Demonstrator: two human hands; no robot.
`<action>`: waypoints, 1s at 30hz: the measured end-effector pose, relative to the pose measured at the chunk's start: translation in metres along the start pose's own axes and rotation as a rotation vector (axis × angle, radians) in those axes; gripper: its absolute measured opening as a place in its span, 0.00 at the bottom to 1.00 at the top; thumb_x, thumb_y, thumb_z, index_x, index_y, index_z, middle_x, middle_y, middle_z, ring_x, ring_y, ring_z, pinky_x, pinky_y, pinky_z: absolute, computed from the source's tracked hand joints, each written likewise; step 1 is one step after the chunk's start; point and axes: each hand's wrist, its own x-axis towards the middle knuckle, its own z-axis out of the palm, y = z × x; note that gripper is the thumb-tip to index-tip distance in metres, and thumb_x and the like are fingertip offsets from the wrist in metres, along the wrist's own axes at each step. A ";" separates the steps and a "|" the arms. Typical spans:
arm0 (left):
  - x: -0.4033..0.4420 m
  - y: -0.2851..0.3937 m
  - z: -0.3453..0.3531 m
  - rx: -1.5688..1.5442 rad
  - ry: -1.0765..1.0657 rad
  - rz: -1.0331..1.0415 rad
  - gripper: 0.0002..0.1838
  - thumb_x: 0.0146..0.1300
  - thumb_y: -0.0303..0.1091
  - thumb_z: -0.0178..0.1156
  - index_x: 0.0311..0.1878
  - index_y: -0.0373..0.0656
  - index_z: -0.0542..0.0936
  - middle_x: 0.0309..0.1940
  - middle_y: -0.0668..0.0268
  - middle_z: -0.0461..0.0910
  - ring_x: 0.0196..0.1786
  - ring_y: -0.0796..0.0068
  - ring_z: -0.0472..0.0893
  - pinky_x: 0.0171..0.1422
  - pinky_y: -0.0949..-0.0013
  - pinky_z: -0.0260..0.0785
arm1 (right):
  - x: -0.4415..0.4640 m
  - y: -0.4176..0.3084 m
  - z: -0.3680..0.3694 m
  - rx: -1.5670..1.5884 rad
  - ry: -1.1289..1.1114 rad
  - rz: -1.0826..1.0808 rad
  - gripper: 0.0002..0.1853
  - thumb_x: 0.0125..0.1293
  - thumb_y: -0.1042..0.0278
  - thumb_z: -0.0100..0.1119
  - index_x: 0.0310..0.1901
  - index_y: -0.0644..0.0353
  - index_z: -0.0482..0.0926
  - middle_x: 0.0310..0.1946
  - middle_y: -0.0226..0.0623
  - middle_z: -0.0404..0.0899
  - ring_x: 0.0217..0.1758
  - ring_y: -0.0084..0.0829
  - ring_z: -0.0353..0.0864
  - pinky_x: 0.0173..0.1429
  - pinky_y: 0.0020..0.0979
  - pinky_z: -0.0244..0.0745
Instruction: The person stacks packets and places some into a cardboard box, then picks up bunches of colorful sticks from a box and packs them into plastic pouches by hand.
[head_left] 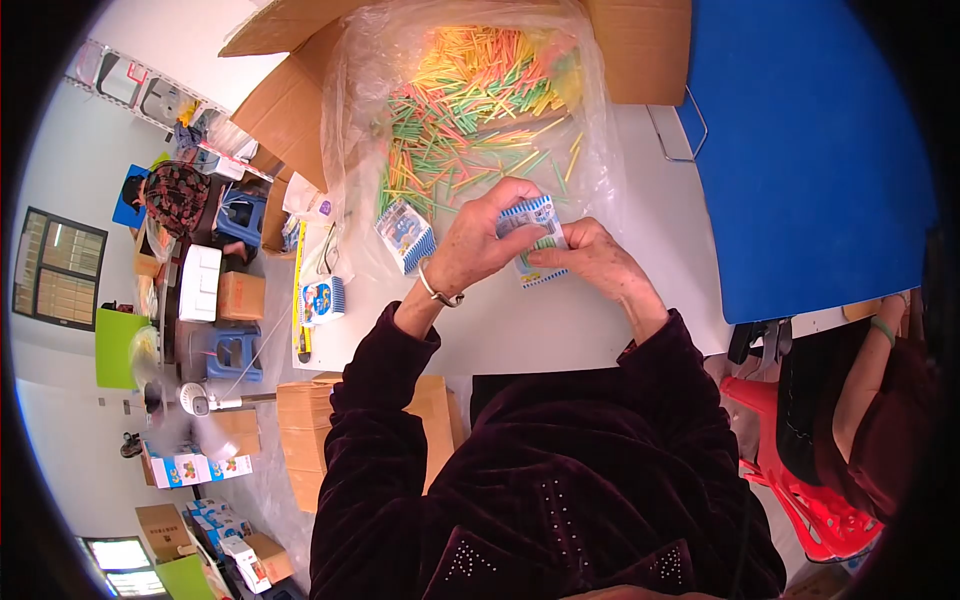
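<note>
A small blue-and-white printed packet [537, 215] with striped edges is held between both hands over the near part of the table. My left hand [478, 243], with a bracelet at its wrist, grips the packet's upper left side, its thumb lying across the front. My right hand [603, 262] pinches the right side, thumb and fingers closed on it. Just left of my left hand, a similar blue-and-white pack [404, 236] rests on clear plastic. Behind the hands, many thin yellow, green and pink sticks [470, 100] lie loose on a clear plastic bag [355, 130].
An opened cardboard box [280, 110] surrounds the bag. Left on the white table [480, 340] are another small box [322, 300], a yellow ruler-like strip [302, 330] and glasses [328, 250]. A blue board [810, 150] stands right, near a seated person's arm [868, 370] and red chair [815, 515].
</note>
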 end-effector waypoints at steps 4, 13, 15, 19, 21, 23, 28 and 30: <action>0.001 -0.002 0.003 0.035 -0.026 -0.028 0.21 0.54 0.23 0.63 0.50 0.39 0.69 0.41 0.68 0.72 0.45 0.79 0.73 0.48 0.75 0.68 | -0.002 -0.002 -0.002 -0.087 -0.003 -0.034 0.10 0.57 0.67 0.63 0.38 0.63 0.81 0.28 0.28 0.79 0.32 0.16 0.74 0.38 0.21 0.68; 0.002 -0.006 0.004 -0.150 -0.024 0.025 0.25 0.53 0.22 0.64 0.54 0.40 0.66 0.44 0.67 0.71 0.50 0.77 0.73 0.52 0.72 0.69 | -0.010 -0.008 -0.004 0.016 0.058 0.031 0.10 0.57 0.68 0.63 0.38 0.63 0.82 0.28 0.29 0.80 0.31 0.16 0.75 0.37 0.21 0.69; -0.002 -0.011 0.002 -0.227 -0.030 -0.026 0.26 0.53 0.22 0.65 0.54 0.40 0.66 0.45 0.67 0.70 0.51 0.76 0.73 0.52 0.72 0.69 | -0.008 -0.004 -0.006 0.029 0.053 0.009 0.10 0.57 0.69 0.63 0.39 0.63 0.82 0.29 0.29 0.81 0.32 0.17 0.76 0.39 0.21 0.70; -0.006 -0.011 0.004 -0.191 -0.033 -0.097 0.25 0.53 0.21 0.64 0.54 0.40 0.66 0.45 0.66 0.69 0.52 0.74 0.73 0.53 0.71 0.69 | -0.012 -0.012 0.000 0.053 0.057 0.012 0.10 0.56 0.70 0.64 0.40 0.64 0.81 0.30 0.30 0.81 0.33 0.17 0.77 0.40 0.22 0.71; -0.004 -0.009 0.006 -0.131 -0.034 -0.072 0.25 0.54 0.21 0.63 0.54 0.40 0.66 0.46 0.66 0.69 0.53 0.73 0.73 0.53 0.71 0.69 | -0.011 -0.008 -0.002 0.053 0.071 0.019 0.10 0.56 0.70 0.64 0.40 0.64 0.81 0.30 0.30 0.81 0.32 0.18 0.77 0.40 0.22 0.71; -0.003 -0.009 0.009 -0.073 -0.034 -0.045 0.25 0.54 0.21 0.63 0.54 0.39 0.65 0.46 0.65 0.69 0.53 0.73 0.73 0.53 0.71 0.69 | -0.013 -0.008 -0.003 0.050 0.086 0.025 0.11 0.56 0.71 0.64 0.40 0.64 0.81 0.30 0.30 0.81 0.32 0.18 0.77 0.40 0.22 0.71; -0.003 -0.015 0.017 -0.202 0.036 0.051 0.26 0.54 0.23 0.63 0.55 0.43 0.64 0.41 0.65 0.75 0.38 0.76 0.77 0.42 0.72 0.70 | -0.016 -0.007 -0.006 0.051 0.110 -0.011 0.10 0.57 0.69 0.63 0.40 0.63 0.81 0.30 0.29 0.81 0.31 0.17 0.76 0.38 0.22 0.71; -0.008 -0.011 0.009 -0.280 -0.032 -0.042 0.26 0.55 0.21 0.61 0.57 0.42 0.64 0.44 0.65 0.73 0.40 0.78 0.76 0.45 0.74 0.69 | -0.021 -0.009 -0.008 0.041 0.121 -0.050 0.10 0.58 0.69 0.62 0.40 0.63 0.81 0.30 0.29 0.81 0.31 0.17 0.76 0.38 0.22 0.70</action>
